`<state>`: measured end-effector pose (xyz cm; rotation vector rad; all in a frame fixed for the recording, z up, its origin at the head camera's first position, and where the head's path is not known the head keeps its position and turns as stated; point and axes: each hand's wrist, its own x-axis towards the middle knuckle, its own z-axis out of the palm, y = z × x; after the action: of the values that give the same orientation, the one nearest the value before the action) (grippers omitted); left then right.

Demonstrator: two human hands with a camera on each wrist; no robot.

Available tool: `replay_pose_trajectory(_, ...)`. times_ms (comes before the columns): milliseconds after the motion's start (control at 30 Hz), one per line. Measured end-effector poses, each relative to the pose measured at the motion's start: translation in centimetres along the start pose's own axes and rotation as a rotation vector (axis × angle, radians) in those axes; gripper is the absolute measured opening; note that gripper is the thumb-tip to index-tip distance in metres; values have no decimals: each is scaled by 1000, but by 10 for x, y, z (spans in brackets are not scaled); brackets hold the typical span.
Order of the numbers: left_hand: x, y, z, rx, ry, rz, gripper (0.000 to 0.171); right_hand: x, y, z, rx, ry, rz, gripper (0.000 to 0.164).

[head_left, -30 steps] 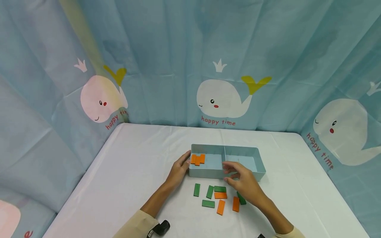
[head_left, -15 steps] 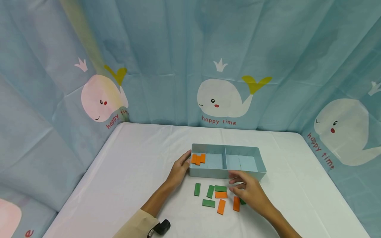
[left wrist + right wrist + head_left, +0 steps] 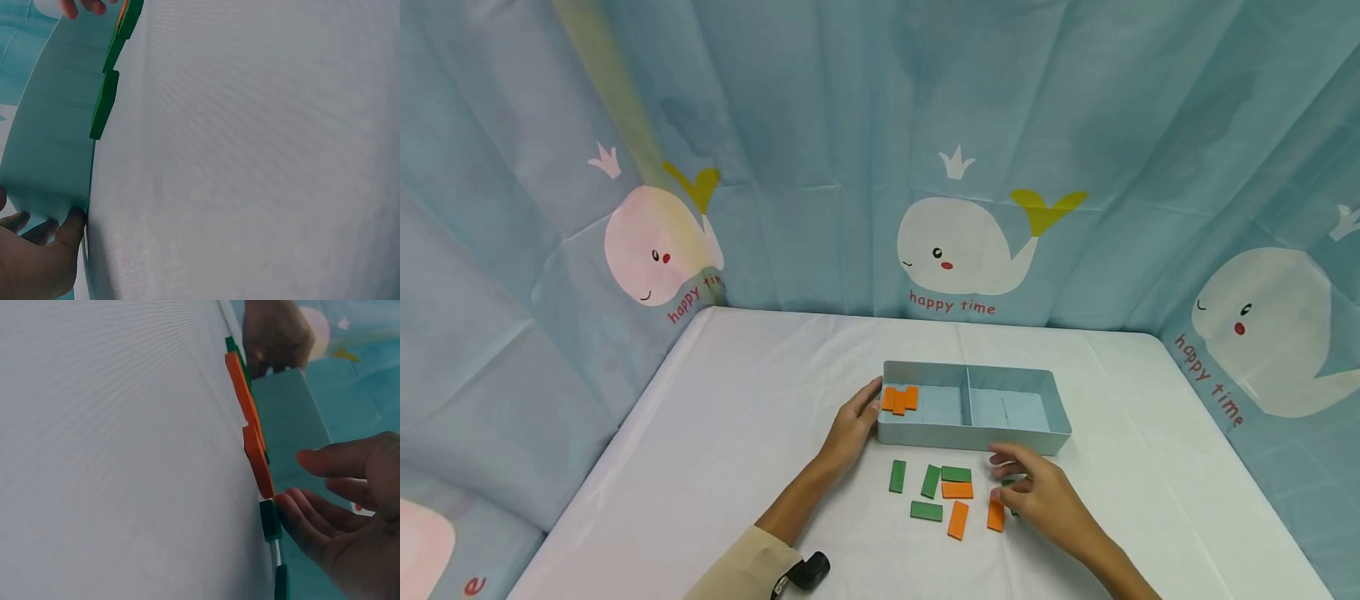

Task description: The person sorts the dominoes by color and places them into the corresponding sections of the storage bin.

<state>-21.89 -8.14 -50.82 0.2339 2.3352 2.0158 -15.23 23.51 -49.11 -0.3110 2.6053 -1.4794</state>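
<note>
My left hand (image 3: 850, 429) rests against the left end of a blue-grey two-compartment box (image 3: 940, 435), fingertips touching its wall. In the left wrist view, the same hand (image 3: 44, 256) touches the box's end. My right hand (image 3: 1037, 492) hovers in front of the box with thumb and fingers apart, nothing between them. Its thumb is over the far end of an orange rectangular tile (image 3: 996, 517); contact is unclear. A green tile (image 3: 1009, 483) is mostly hidden behind that hand. In the right wrist view, the fingertips are close to a green tile (image 3: 270, 520).
Several orange tiles (image 3: 899, 402) lie in the box's left compartment. More green (image 3: 927, 511) and orange tiles (image 3: 957, 520) are scattered on the white tablecloth (image 3: 760, 392) before the box. A blue curtain (image 3: 805, 208) with whale prints stands behind the table.
My right hand has drawn back from the box's front wall, toward me and slightly right, down over the tiles. The left hand stays at the box's end.
</note>
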Motion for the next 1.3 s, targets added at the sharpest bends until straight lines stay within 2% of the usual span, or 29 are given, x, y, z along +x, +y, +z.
replay_pose_trajectory(200,0,0,0,4,-1,2,52,-5,2,-5,-12,4,21,62)
replay_pose_trajectory(400,1,0,0,3,-7,4,52,-12,0,-6,-23,-30,17,65)
replay_pose_trajectory(633,1,0,0,-5,-8,9,52,-22,4,-3,9,-79,-63,66)
replay_pose_trajectory(833,0,-1,0,-5,-2,4,53,-25,4,1,-9,-93,-106,66)
replay_pose_trajectory(1133,-2,1,0,5,5,-10,53,-26,4,5,-175,-135,-135,73)
replay_pose_trajectory(1300,-1,3,1,3,7,-11,52,-26,2,6,-203,-129,-107,74)
